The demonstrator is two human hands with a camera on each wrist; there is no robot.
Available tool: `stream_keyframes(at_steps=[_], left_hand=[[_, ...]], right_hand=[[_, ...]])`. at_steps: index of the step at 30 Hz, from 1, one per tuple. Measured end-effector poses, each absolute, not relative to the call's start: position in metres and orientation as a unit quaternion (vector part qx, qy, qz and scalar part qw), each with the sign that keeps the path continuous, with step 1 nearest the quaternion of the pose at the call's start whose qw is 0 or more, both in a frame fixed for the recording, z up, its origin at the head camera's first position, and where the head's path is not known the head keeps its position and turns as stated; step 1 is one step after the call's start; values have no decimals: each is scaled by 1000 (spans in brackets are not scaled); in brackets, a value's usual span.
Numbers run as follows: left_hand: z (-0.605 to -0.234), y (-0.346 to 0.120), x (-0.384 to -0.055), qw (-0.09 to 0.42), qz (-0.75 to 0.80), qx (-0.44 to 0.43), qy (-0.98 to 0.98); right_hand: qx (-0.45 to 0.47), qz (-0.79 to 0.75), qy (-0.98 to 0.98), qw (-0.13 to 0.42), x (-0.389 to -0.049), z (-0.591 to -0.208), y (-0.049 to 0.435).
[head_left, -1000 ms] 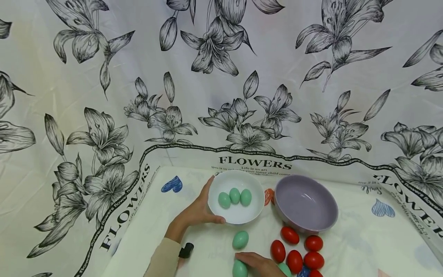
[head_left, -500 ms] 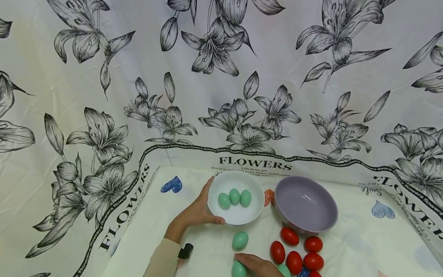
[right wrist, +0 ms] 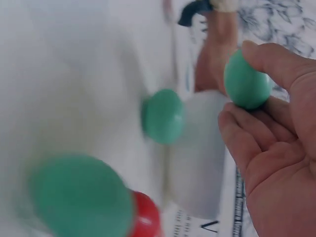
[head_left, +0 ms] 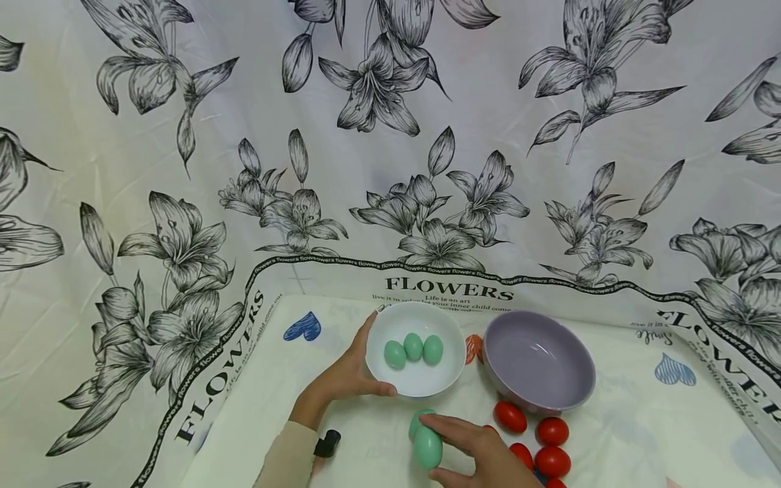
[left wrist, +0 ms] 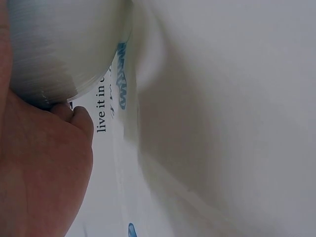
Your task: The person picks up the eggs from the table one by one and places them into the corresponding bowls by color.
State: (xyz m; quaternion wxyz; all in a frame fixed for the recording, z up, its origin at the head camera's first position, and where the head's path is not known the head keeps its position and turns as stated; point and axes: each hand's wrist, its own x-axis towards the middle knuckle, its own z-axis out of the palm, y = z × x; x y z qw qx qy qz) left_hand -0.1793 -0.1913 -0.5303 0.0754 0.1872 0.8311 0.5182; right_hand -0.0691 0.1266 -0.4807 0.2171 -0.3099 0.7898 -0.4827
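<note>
My left hand (head_left: 342,375) grips the left side of a white bowl (head_left: 421,385), thumb at the near rim and a finger along the far edge. Three green eggs (head_left: 413,347) lie inside that bowl. Between the thumb and fingertips of my right hand (head_left: 488,457) is another green egg (head_left: 428,447), held up off the cloth. Behind it, partly covered in the head view, a further green egg (head_left: 416,423) rests on the cloth just in front of the bowl. The right wrist view shows the held egg (right wrist: 243,81) plainly, with a blurred green egg (right wrist: 81,195) close to the camera.
A larger purple bowl (head_left: 543,366), with nothing in it, stands right of the white one. Several red eggs (head_left: 552,461) lie in front of it, some hidden by my right hand. The patterned cloth (head_left: 665,420) covers the table and rises behind as a backdrop.
My right hand has picked the green egg up from the cloth and moved it forward, over the egg in front of the bowl. The left hand and both bowls stay in place.
</note>
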Motion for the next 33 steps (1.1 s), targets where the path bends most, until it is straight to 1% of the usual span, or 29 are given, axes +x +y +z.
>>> stream_keyframes(at_steps=[5,8,11,17,24,29,33], left_hand=[[-529,-191,-179,75,517,184,833],[-529,-190,-180,75,521,183,830],[-529,-190,-180,74,523,182,830],[-532,-193,-178,77,518,178,833],[-532,-195,-178,69,530,192,823],[-533,-193,-179,74,531,198,821],[-533,-192,-179,74,530,196,822]], right_hand=[[-342,-487,797,102,-81,-466,128],[-346,-494,796,56,-88,-460,126],[-350,-497,793,25,-96,-455,124],[-366,-504,782,6,-107,-451,115],[-358,-521,775,22,-123,-446,107],[-349,-506,789,13,-131,-448,102],[-343,-497,797,16,-139,-452,98]])
